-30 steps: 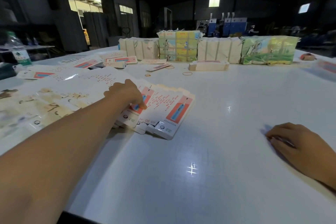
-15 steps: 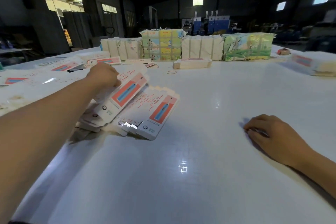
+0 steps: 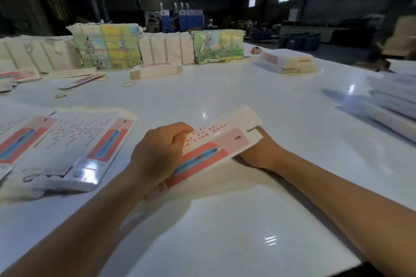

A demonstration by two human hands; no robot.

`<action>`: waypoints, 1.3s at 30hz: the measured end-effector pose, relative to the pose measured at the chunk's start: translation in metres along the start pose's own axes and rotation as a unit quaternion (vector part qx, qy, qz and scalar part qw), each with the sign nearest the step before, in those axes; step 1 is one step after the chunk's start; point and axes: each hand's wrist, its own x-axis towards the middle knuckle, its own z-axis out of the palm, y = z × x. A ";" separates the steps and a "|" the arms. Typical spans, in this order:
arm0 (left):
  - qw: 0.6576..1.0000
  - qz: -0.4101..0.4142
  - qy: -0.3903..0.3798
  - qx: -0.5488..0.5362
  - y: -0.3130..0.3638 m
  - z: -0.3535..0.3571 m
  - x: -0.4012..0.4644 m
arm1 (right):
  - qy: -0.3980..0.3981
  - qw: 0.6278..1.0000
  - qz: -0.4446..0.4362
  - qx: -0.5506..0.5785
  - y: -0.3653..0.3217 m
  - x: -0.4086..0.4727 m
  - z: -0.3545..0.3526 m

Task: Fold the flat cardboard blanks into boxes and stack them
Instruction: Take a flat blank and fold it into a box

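Landmark: the cardboard blank (image 3: 216, 141), held tilted above the white table (image 3: 225, 220), near-centre of the head view.

Left hand (image 3: 157, 153): fingers curled round the blank's near-left end, thumb on top of the printed face. Holding it.

Right hand (image 3: 258, 153): under the blank's far-right end, mostly hidden by the card; the back of the hand and wrist show. It seems to support the blank from below, but I cannot tell how its fingers lie.

Blank: printed side up, red-pink panel with a blue pen-like picture, red dots on the white panel beside it, white tab at the far-right end.

Left of the blank: a pile of flat blanks (image 3: 74, 148) of the same print, lying on the table, fanned out.

Beyond the blank: a folded box (image 3: 155, 71) on the table, a rubber band (image 3: 128, 84) just in front of it, and a row of wrapped bundles (image 3: 135, 48) behind it. Beyond and to the right of the blank: a stack of boxes (image 3: 286, 60).
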 end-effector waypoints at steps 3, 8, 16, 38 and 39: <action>1.000 0.011 0.026 -0.011 -0.011 0.002 -0.003 | 0.052 0.993 0.059 0.092 0.000 0.002 -0.004; 0.999 0.020 0.041 -0.014 -0.026 0.002 -0.003 | 0.117 0.801 0.233 0.539 -0.011 0.008 -0.014; 0.987 0.093 0.078 0.101 0.005 0.007 -0.016 | 0.037 0.781 0.189 0.594 -0.013 -0.002 -0.013; 0.968 0.031 0.152 0.197 0.032 0.005 -0.018 | 0.077 0.899 0.083 0.424 -0.045 -0.017 -0.015; 0.965 0.028 0.150 0.216 0.032 0.004 -0.017 | 0.049 0.884 0.095 0.455 -0.045 -0.017 -0.017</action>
